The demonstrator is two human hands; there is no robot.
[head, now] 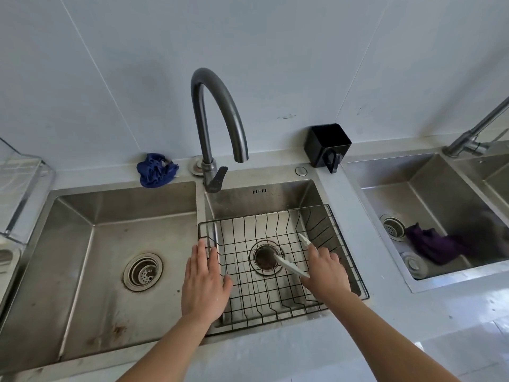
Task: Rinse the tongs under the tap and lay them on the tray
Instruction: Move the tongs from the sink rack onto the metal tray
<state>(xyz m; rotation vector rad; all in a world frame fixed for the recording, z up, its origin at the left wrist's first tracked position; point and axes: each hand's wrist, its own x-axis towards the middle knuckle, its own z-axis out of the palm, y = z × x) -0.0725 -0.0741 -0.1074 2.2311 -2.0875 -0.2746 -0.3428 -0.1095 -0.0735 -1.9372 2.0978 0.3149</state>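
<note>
White tongs (pixel 292 266) lie low inside the black wire tray (pixel 345 238) that sits across the right basin of the double sink. My right hand (pixel 326 271) is closed around their rear end; one arm points toward the drain, the other tip sticks up past my index finger. My left hand (pixel 205 282) rests flat with fingers spread on the tray's left rim and the divider between the basins. The dark curved tap (pixel 217 106) stands behind the tray, and no water runs from its spout.
The left basin (pixel 91 260) has a drain strainer. A blue cloth (pixel 156 170) and a black holder (pixel 326 144) sit on the back ledge. Another sink (pixel 429 194) at right holds a purple cloth (pixel 432 245). A clear rack (pixel 19 188) stands at far left.
</note>
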